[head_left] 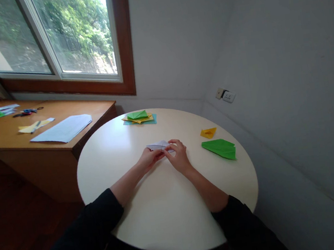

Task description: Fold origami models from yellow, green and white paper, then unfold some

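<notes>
The left hand [149,158] and right hand [177,155] meet near the middle of the round white table [167,219], fingers pinched on a folded white paper [159,145] that lies flat on the tabletop. Toward the table's right edge sits a folded green paper [220,148], with a small yellow folded piece [208,132] just beyond it. At the far edge lies a stack of green, yellow and teal sheets [139,117]. A wooden side table [8,137] to the left, under the window, carries white sheets [63,129], paper scraps and scissors [25,113].
</notes>
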`<control>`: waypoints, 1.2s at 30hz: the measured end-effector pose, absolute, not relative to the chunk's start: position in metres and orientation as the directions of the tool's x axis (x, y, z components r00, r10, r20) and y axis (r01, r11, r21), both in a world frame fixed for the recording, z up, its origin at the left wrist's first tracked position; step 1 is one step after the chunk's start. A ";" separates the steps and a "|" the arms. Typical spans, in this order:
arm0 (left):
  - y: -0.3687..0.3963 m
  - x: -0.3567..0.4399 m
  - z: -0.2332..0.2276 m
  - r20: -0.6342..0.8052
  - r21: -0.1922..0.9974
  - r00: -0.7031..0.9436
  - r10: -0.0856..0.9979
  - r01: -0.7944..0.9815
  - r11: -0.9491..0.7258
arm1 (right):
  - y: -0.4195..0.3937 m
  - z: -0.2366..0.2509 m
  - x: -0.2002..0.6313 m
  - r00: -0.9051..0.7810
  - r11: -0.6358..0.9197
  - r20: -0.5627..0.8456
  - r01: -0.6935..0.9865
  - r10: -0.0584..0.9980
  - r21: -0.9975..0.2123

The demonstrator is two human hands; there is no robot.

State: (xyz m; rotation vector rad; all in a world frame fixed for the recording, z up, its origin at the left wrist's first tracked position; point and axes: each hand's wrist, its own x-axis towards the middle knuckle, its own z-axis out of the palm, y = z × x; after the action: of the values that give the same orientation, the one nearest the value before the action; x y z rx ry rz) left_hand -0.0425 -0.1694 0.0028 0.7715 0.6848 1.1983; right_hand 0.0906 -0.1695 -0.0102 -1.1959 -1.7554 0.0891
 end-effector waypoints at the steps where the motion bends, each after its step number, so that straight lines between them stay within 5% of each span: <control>1: -0.170 -0.042 0.003 -0.071 0.820 0.220 0.973 -0.542 0.183 | -0.169 -0.010 0.091 -0.046 0.516 0.666 0.673 0.744 -0.530; 19: -0.167 -0.044 0.000 -0.110 0.914 0.143 0.984 -0.375 0.157 | -0.169 -0.008 0.094 -0.031 0.585 0.701 0.579 0.712 -0.568; 36: -0.170 -0.041 0.003 -0.064 0.958 0.113 0.992 -0.271 0.093 | -0.162 -0.014 0.097 -0.030 0.447 0.479 0.416 0.877 -0.792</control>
State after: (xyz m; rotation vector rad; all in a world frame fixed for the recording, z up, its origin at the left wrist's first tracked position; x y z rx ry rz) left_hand -0.0405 -0.1703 0.0033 0.9943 0.9661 1.1962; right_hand 0.0969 -0.1617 -0.0139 -1.1430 -1.6398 0.5448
